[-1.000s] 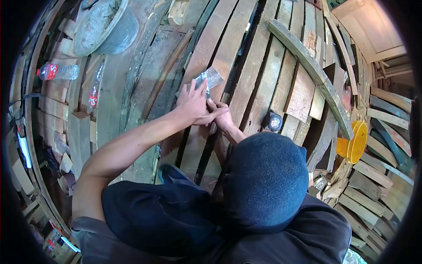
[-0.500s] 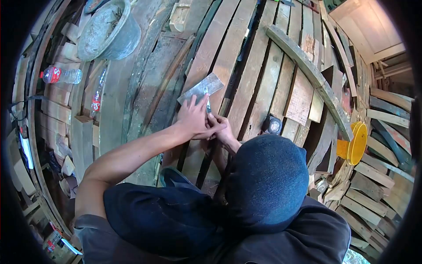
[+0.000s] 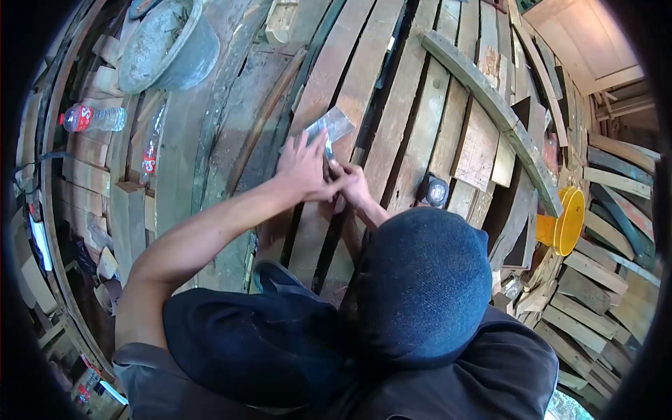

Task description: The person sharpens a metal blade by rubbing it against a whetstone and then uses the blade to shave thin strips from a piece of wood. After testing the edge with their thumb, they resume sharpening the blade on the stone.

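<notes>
Worn planks with dark gaps between them spread out under my hands. Counting the clock from my hands, a grey tub sits at ten o'clock, and a bottle with a red label is farther out between nine and ten. A small wooden block lies between eleven and twelve. A long, thick beam slants over the planks at two o'clock. A black tape measure rests nearer, between three and four, and a yellow bucket stands well out past it. The dark cap at five o'clock hides part of my right forearm.

The flat metal plate lies on the planks just past my fingers, toward one o'clock, with a narrow blade across it. My left hand comes in from seven o'clock, its grip loose, fingers stretched out over the plate and blade, thumb crossing toward my right hand. That one has its grip closed on the blade's near end.

Compared with half a second ago, both hands and the blade sit farther toward twelve, and my left fingers cover more of the plate's nine o'clock end.
</notes>
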Available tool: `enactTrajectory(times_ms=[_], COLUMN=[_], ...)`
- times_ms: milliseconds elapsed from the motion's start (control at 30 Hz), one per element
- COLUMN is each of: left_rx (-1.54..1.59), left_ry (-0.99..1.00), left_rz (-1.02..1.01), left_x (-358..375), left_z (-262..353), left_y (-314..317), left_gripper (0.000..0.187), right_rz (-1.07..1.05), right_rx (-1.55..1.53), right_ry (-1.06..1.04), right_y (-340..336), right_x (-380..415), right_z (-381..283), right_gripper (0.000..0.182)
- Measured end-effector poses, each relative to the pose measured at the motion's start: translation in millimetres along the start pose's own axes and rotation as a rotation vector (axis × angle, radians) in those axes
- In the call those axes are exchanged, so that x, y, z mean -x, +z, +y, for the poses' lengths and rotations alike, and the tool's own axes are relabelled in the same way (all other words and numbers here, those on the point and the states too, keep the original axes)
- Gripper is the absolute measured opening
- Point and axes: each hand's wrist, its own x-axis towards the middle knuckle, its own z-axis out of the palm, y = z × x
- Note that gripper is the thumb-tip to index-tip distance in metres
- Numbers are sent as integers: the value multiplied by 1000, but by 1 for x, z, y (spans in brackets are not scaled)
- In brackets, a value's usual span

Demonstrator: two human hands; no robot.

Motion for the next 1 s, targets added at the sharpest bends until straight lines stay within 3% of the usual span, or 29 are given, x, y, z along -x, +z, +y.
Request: enactTrajectory(times_ms=[100,167,200,300,433,567,767,833,900,1000], left_rx=[-20,-29,-13,27,88,-40,10,9,36,43], left_ry=[-81,-32,-8,-14,-29,-8,-54,-43,-45,-55], left_rz=[-96,-173,-149,-114,-107,-24,-128,-171,-141,-105], left_x=[-5,9,12,5,-2,19,-3,8,14,3], left_z=[9,15,13,9,6,12,4,14,13,5], left_y=[-6,-10,-9,-6,-11,11,-5,-12,-6,-4], left_gripper=[120,120,119,119,118,116,120,120,119,119], right_rz=[-25,85,15,-22,-53,25,-64,74,27,1], right_rx=[-119,210,100,158,-81,34,46,202,41,48], right_ry=[-39,-139,-8,52,17,43,-38,43,74,12], right_y=[4,-4,-6,-10,7,9,-3,12,6,-4], right_x=[-10,-2,4,0,-2,20,-8,13,17,-1], right_z=[13,39,36,24,13,17,-3,4,14,17], right_gripper=[38,38,39,40,38,36,43,42,38,39])
